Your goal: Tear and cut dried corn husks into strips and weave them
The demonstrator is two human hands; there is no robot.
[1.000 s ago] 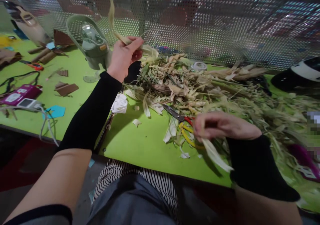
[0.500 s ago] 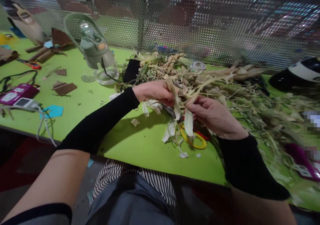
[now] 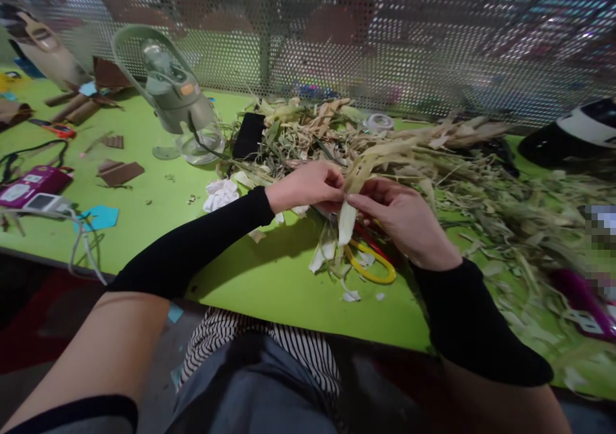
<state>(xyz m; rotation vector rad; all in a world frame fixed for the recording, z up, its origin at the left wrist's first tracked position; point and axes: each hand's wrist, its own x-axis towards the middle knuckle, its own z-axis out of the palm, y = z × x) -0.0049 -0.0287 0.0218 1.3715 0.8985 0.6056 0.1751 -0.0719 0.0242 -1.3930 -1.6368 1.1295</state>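
Both my hands meet over the green table [image 3: 269, 286], pinching pale dried corn husk strips [image 3: 347, 223] together. The fingertips of my left hand [image 3: 310, 187] press on the husk from the left. My right hand [image 3: 407, 219] grips the same husk from the right, its thumb along the top. A broad husk length rises from the fingers and bends back towards the pile; a white end hangs below. Under my hands lie scissors with a yellow and red handle [image 3: 380, 278], their blades mostly hidden by husk scraps [image 3: 325, 254].
A pile of dried husks [image 3: 312, 129] spreads behind and to the right. A green-lidded bottle [image 3: 168, 97], a dark phone-like slab [image 3: 249, 135], crumpled white tissue [image 3: 220, 194] and a roll of tape [image 3: 379, 123] stand around it. A perforated metal screen [image 3: 231, 55] borders the back.
My hands have come together. The two husk strips, held apart before, now overlap at my fingertips. My left hand has shifted right, uncovering the white tissue.
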